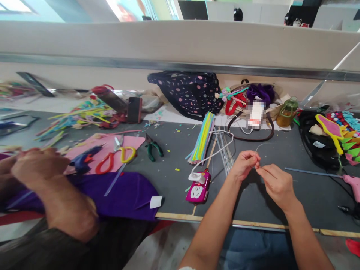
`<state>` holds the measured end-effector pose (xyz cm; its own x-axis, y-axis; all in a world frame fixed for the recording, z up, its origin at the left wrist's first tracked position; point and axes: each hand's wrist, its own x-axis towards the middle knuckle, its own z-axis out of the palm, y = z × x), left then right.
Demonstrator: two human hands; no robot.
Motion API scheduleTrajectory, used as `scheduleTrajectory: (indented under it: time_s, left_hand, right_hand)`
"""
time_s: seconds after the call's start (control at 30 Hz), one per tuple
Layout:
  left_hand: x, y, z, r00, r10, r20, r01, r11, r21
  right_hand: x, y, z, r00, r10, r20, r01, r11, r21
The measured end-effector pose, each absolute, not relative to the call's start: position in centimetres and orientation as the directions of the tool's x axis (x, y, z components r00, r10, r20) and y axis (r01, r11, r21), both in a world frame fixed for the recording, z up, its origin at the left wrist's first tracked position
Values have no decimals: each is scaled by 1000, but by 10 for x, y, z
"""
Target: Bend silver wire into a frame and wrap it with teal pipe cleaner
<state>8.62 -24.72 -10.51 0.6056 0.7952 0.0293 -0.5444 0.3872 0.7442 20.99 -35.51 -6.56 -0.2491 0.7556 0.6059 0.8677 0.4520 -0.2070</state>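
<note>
- Right hand (278, 183) above the dark grey tabletop (168, 183), thumb and index finger pinched; whatever sits between them is too small to tell.
- Left hand (247, 161) just beside it, fingers curled, thumb and fingertips closed on a thin, pale, thread-like strand (264, 144) that curves out beyond them.
- Glossy magenta power socket (194, 197) left of the forearms, a white plug (197, 177) in it.
- Pale pink glue gun (353, 183) at the right edge, by a long, translucent bluish stick (312, 172).
- Clear slender rods (225, 153) beyond the left forearm, near a bundle of yellow, blue and pink fuzzy stems (206, 135).
- Green-handled pliers (153, 150) farther left.
- Navy patterned fabric bag (191, 92) at the back, against the cream partition (112, 37).
</note>
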Motion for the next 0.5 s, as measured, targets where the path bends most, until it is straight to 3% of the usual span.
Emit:
scheduleTrajectory:
  time_s: [0.5]
  left_hand:
    - [86, -246, -103, 554, 831, 52, -602, 357, 714]
  right_hand:
    - [214, -356, -71, -118, 768, 630, 814, 438, -381]
